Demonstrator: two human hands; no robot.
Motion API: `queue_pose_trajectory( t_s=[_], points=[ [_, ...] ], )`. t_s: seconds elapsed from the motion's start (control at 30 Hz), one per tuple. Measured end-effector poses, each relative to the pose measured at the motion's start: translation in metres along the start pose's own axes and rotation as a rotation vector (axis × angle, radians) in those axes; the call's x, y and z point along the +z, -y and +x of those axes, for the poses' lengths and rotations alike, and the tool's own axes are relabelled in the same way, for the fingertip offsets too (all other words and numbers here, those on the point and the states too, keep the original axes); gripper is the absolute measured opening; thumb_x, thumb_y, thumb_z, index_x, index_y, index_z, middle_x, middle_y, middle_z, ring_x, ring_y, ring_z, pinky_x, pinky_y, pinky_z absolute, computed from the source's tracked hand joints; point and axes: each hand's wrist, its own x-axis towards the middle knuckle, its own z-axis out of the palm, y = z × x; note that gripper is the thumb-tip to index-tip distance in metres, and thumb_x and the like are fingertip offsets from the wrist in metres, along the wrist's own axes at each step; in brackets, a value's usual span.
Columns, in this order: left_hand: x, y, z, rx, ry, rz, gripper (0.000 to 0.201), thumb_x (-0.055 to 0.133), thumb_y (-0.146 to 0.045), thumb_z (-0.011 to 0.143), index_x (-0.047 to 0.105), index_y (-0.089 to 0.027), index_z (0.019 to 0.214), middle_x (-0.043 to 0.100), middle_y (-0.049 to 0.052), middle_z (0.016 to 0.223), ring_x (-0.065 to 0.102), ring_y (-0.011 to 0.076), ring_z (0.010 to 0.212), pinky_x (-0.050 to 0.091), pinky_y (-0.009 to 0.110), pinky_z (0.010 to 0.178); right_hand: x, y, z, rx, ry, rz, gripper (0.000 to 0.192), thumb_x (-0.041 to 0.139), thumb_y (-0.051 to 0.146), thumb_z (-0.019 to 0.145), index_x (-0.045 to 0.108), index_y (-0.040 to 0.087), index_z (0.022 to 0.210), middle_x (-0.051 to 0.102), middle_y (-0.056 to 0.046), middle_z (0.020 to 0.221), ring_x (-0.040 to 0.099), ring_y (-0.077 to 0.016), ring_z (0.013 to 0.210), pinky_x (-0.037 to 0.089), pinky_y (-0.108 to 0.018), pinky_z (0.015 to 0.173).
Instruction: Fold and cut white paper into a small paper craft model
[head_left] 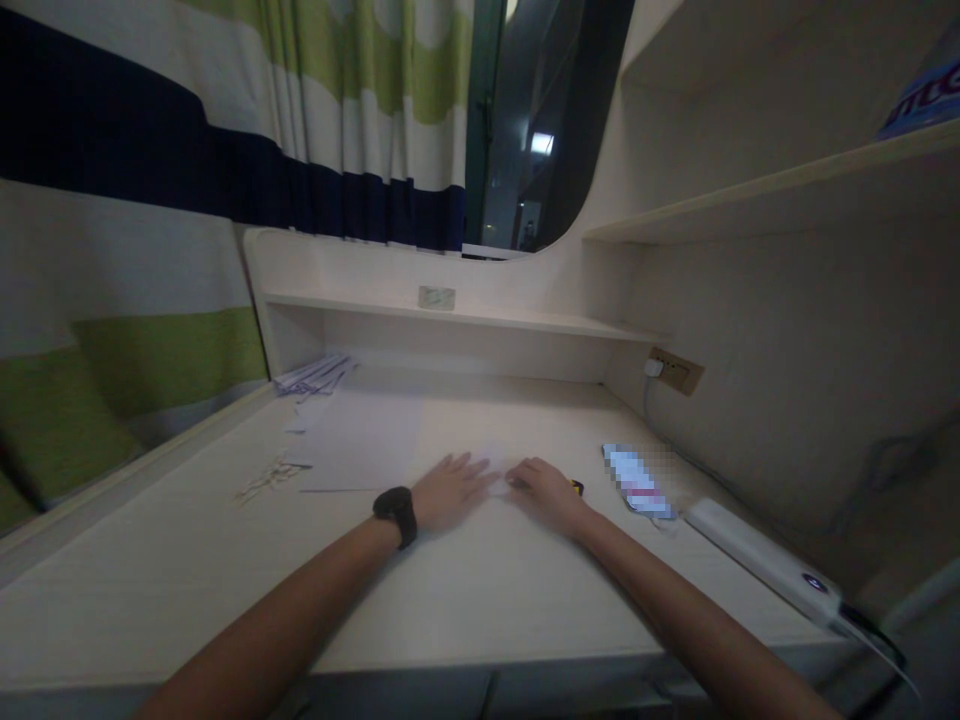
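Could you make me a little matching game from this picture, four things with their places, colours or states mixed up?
Things:
1. Left hand
2. Right hand
3. Smartphone
4. Curtain

Descriptions:
A. Striped green, white and navy
B. Fingers curled, a yellow-and-black object showing beside it
C. Lying on the desk, screen lit
D. Laid flat, a black wristwatch on its wrist

Pairs: 1-D, 2-B, 3-C, 4-A

Dim, soft light covers the tabletop (420, 620), stretched toward its front corners; a bright patch (542, 143) glares in the dark window (562, 90); the phone (637, 482) is pixelated.
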Motion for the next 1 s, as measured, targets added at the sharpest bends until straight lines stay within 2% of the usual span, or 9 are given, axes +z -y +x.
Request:
queue_pose_trajectory(
  t_s=[0.37, 0.53, 0.7, 0.93, 1.0],
  points=[
    [0.002, 0.001, 0.000, -0.020, -0.004, -0.003, 0.048, 0.013, -0.046, 0.095, 0.028, -0.036, 0.139, 0.029, 0.000, 0.146, 0.024, 0.0295, 0.132, 0.018, 0.051, 0.104, -0.015, 0.009, -0.021, 0.033, 0.007, -0.026, 0.020, 0.052, 0.019, 0.085, 0.065, 0.019, 0.100, 0.062, -0.009, 0.094, 0.053, -0.0193, 0.088, 0.042, -0.031, 0.079],
    [-0.001, -0.002, -0.002, -0.032, -0.052, -0.033, 0.045, 0.018, -0.045, 0.095, 0.038, -0.036, 0.134, 0.036, 0.001, 0.142, 0.027, 0.0279, 0.131, 0.019, 0.050, 0.104, -0.013, 0.009, -0.022, 0.058, -0.019, -0.019, 0.021, 0.052, 0.021, 0.086, 0.066, 0.020, 0.101, 0.063, -0.008, 0.093, 0.053, -0.0194, 0.088, 0.042, -0.032, 0.078],
    [-0.006, -0.007, -0.001, -0.001, -0.108, -0.062, 0.044, 0.022, -0.042, 0.095, 0.048, -0.030, 0.128, 0.045, 0.004, 0.135, 0.028, 0.0255, 0.130, 0.018, 0.048, 0.106, -0.011, 0.011, -0.021, 0.087, -0.023, 0.023, 0.020, 0.053, 0.021, 0.085, 0.066, 0.020, 0.100, 0.062, -0.008, 0.093, 0.054, -0.0190, 0.088, 0.043, -0.031, 0.079],
    [-0.003, -0.008, 0.002, 0.007, -0.031, -0.065, 0.045, 0.017, -0.045, 0.095, 0.035, -0.037, 0.135, 0.034, 0.000, 0.144, 0.026, 0.0270, 0.132, 0.017, 0.051, 0.104, -0.005, 0.014, -0.021, 0.087, -0.052, 0.045, 0.019, 0.052, 0.028, 0.086, 0.067, 0.020, 0.094, 0.061, -0.007, 0.089, 0.054, -0.0187, 0.086, 0.042, -0.031, 0.078],
    [-0.001, -0.008, 0.003, 0.003, -0.022, -0.049, 0.045, 0.016, -0.045, 0.095, 0.031, -0.038, 0.137, 0.031, 0.000, 0.145, 0.025, 0.0271, 0.133, 0.016, 0.051, 0.104, -0.005, 0.015, -0.020, 0.091, -0.057, 0.047, 0.021, 0.052, 0.028, 0.086, 0.066, 0.022, 0.100, 0.061, -0.007, 0.089, 0.053, -0.0184, 0.085, 0.042, -0.030, 0.077]
  ],
)
